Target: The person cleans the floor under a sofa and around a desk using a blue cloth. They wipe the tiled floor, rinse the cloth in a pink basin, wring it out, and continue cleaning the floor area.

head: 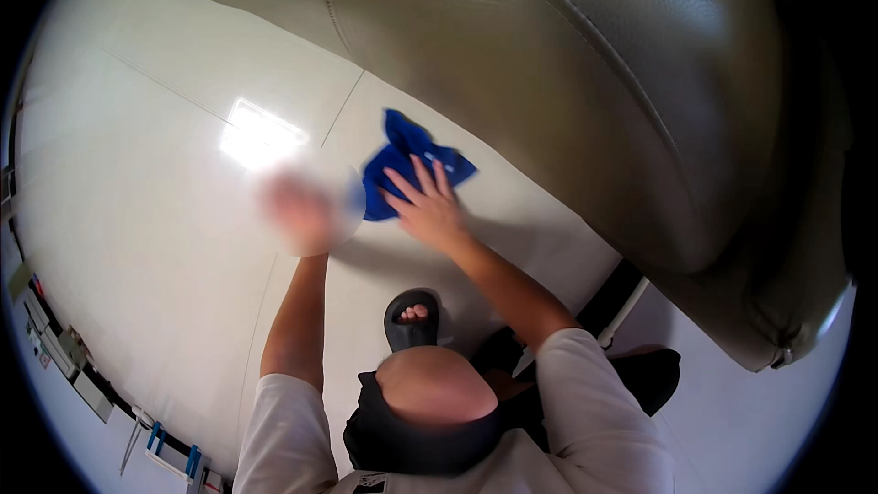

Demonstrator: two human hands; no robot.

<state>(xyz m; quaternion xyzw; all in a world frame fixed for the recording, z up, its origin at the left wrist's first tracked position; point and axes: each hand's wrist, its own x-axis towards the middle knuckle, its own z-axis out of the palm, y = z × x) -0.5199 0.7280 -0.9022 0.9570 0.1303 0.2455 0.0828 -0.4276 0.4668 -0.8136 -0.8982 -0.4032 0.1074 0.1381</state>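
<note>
A crumpled blue cloth lies spread over the pale, smooth floor. On top of it rests my right hand, with fingers spread apart. My left hand is just left of the cloth, but a blurred patch covers it, so its fingers and anything in them are hidden. Part of the cloth's left edge is lost in the same blur. Beyond the cloth, the lower edge of a stitched, olive-grey leather-like piece of furniture runs diagonally across the view.
My bent knee and a black slide sandal are close below my hands. A white pole-like part stands under the furniture at right. A bright light reflection shows on the floor. A blue-and-white frame stands at lower left.
</note>
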